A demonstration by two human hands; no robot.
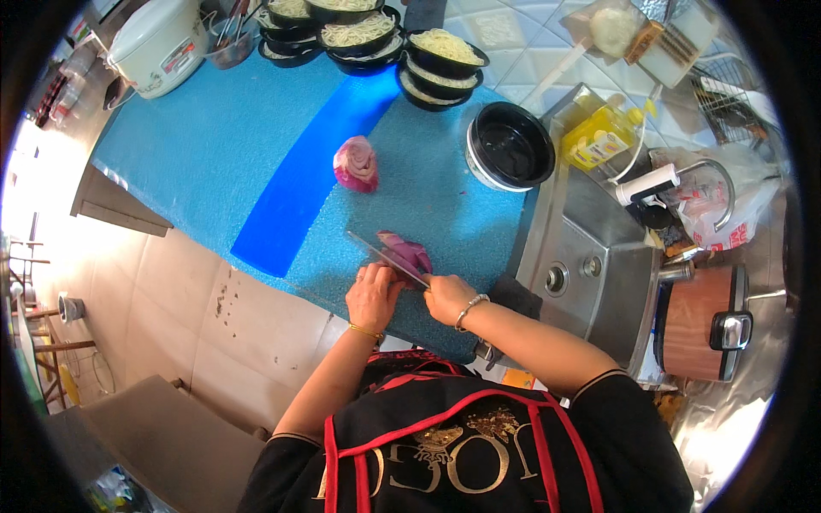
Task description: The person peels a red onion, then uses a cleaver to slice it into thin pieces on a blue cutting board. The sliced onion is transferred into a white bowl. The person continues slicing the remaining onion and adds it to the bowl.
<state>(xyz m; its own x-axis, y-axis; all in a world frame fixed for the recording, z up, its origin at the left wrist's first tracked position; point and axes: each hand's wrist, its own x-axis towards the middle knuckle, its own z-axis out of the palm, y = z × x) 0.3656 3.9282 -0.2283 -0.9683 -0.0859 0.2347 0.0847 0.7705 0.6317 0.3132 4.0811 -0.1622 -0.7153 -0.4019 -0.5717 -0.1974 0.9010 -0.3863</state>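
Observation:
My right hand [449, 299] grips the handle of a kitchen knife [385, 256], whose blade slants up and to the left. Close against the blade's near side, my left hand [373, 295] curls its fingers over a piece of purple vegetable that they mostly hide. Cut purple pieces [410, 251], red onion or red cabbage by their look, lie on the far side of the blade. Farther back, a larger chunk of the purple vegetable [356, 164] rests with its layered cut face showing. All of this is on a blue-covered table [256, 122].
Stacked black bowls of noodles [442, 70] stand at the back. Right of the vegetable are a black bowl on a white container [510, 146], then a steel sink [596, 276] and a yellow bottle [596, 138]. A white rice cooker [157, 48] is at the far left.

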